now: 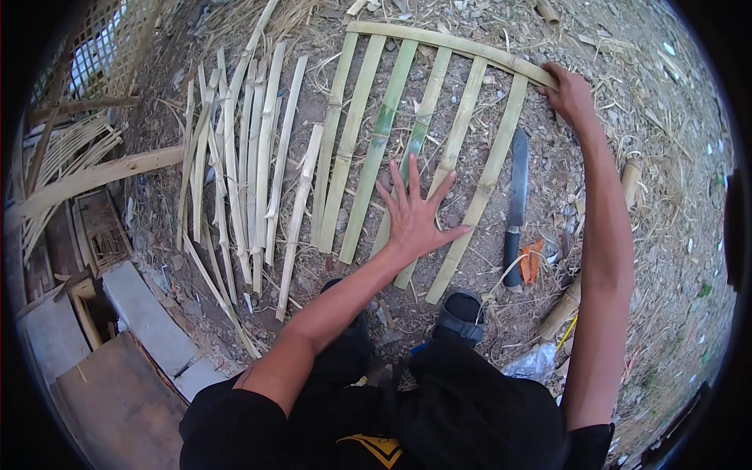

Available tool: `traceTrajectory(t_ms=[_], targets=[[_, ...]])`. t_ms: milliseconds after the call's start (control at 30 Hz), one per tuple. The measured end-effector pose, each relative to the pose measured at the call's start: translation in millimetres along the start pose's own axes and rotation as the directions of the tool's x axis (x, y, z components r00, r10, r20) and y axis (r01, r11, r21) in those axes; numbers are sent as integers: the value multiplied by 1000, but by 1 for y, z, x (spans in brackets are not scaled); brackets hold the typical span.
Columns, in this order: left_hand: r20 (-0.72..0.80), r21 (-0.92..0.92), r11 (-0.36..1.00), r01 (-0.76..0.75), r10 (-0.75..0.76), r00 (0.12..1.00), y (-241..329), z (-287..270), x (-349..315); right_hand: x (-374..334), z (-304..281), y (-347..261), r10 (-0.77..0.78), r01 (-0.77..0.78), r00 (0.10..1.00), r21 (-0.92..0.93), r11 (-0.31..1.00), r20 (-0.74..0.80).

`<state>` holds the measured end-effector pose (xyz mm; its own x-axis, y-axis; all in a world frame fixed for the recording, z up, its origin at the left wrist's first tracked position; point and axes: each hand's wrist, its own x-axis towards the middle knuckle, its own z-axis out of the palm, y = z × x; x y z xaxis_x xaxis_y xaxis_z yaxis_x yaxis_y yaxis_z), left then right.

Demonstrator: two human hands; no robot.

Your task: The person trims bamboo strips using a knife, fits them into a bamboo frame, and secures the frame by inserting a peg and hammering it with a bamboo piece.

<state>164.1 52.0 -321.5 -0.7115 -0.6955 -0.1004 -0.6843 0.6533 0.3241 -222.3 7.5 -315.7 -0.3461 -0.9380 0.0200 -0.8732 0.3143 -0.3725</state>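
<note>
Bamboo strips, then my slatted bamboo frame on the ground
My left hand splays over slats that could skew if the crosspiece twists; the bare knife could nick my right hand, clasping the crosspiece's end, if it slips.

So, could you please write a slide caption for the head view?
Right hand holding one end of a bamboo crosspiece, left hand spread over the slats, a knife lying to their right.

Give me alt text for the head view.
The right hand grips a crossbar at one end; the left hand spreads over its six slats. A knife lies on the ground right of the slats, split sticks to their left.
</note>
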Motion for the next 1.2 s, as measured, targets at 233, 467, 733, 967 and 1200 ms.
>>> traceTrajectory(t_ms=[233, 467, 733, 967, 1200], targets=[[-23, -39, 999, -16, 15, 1000, 2, -2, 2, 1, -1, 2, 13, -13, 1000, 5, 1000, -1], [-249, -193, 979, 59, -107, 963, -36, -17, 5, -4, 0, 1, 26, -26, 1000, -2, 1000, -14], [-346, 43, 916, 398, -360, 866, -134, -53, -1, -3, 1, 6, -6, 6, 999, 8, 1000, -33], [-236, 63, 953, 298, -276, 932, -129, -53, -9, -2, 2, 1, -5, 5, 1000, 16, 1000, -18], [-264, 91, 947, 309, -276, 924, -166, -54, -28, -1, 3, 9, -39, 42, 998, 41, 998, -56]])
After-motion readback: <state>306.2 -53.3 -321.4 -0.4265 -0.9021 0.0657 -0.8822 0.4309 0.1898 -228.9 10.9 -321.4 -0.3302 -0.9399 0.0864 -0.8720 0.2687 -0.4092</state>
